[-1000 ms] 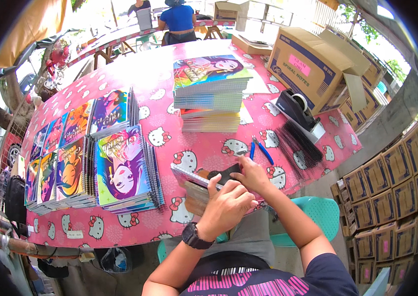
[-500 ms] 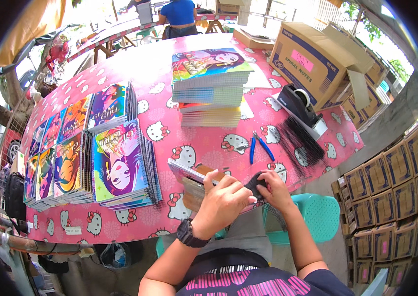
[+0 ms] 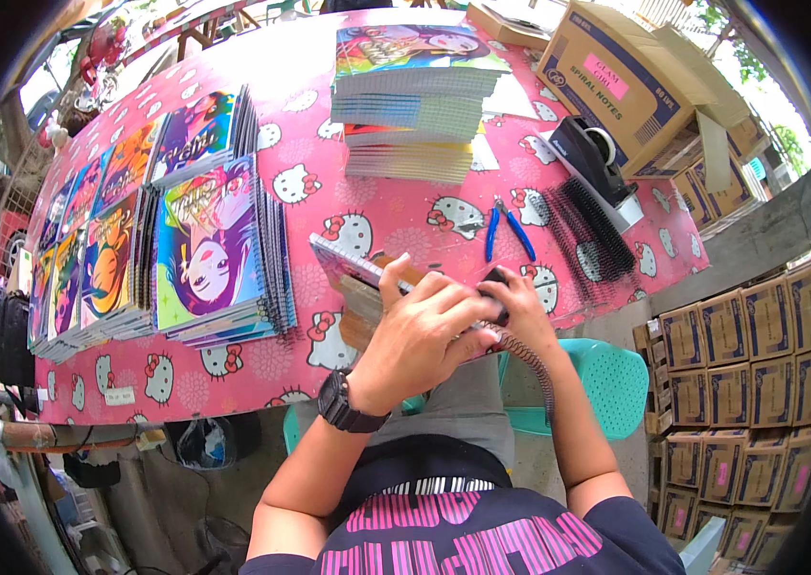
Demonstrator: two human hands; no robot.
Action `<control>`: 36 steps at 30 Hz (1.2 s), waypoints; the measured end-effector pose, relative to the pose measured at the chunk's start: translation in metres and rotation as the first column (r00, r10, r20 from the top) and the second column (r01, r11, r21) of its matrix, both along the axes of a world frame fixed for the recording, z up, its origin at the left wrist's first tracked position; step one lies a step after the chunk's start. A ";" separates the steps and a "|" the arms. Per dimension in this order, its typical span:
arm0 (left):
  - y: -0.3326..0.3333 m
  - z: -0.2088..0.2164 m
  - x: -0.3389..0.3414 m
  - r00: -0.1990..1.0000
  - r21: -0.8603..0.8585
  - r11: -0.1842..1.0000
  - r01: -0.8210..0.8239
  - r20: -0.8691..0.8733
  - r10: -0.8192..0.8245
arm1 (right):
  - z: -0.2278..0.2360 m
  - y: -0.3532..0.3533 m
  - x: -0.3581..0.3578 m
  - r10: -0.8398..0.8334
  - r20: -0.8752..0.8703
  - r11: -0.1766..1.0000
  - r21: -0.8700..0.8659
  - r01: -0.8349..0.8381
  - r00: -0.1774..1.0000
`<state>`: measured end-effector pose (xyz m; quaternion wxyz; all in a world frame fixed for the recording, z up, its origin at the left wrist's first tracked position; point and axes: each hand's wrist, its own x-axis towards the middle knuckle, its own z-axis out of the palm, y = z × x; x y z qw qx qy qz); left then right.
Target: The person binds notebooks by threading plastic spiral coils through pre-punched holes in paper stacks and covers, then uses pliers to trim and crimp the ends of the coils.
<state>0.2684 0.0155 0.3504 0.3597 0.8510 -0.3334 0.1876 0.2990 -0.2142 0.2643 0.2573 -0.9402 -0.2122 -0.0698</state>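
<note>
My left hand is closed on a notebook, which is tilted up at the table's front edge, its pages toward me. Beside it shows a brown wooden piece, partly hidden by that hand. The fingers of my right hand are closed round a small black piece at the notebook's right end; its kind is unclear. From between the hands a dark spiral binding coil hangs in a curve past my right wrist. Blue-handled pliers lie beyond, with loose black coils to their right.
Stacks of bound notebooks cover the table's left. A tall notebook pile stands at the far middle. A tape dispenser and an open carton are at far right. Stacked cartons stand beyond the green stool.
My right hand has moved up and left, closer to my left hand, with the black piece. The coil's tail now curves past my right wrist. The view has tipped downward.
</note>
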 end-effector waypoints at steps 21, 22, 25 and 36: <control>0.021 -0.006 0.005 0.994 -0.085 0.990 -0.108 -0.007 0.108 | 0.090 0.015 -0.003 0.286 -0.309 0.842 0.534 -0.083 0.907; 0.022 -0.006 0.007 0.994 -0.094 0.990 -0.107 -0.015 0.106 | 0.090 0.016 0.005 0.105 -0.249 0.962 0.272 -0.035 0.963; 0.025 -0.002 0.007 0.995 -0.101 0.990 -0.096 -0.025 0.094 | 0.116 0.021 -0.003 0.466 -0.301 0.738 0.651 -0.178 0.832; 0.049 0.004 0.018 0.965 -0.078 0.962 -0.263 -0.033 0.261 | 0.104 0.025 0.026 0.267 -0.217 0.905 0.392 -0.167 0.939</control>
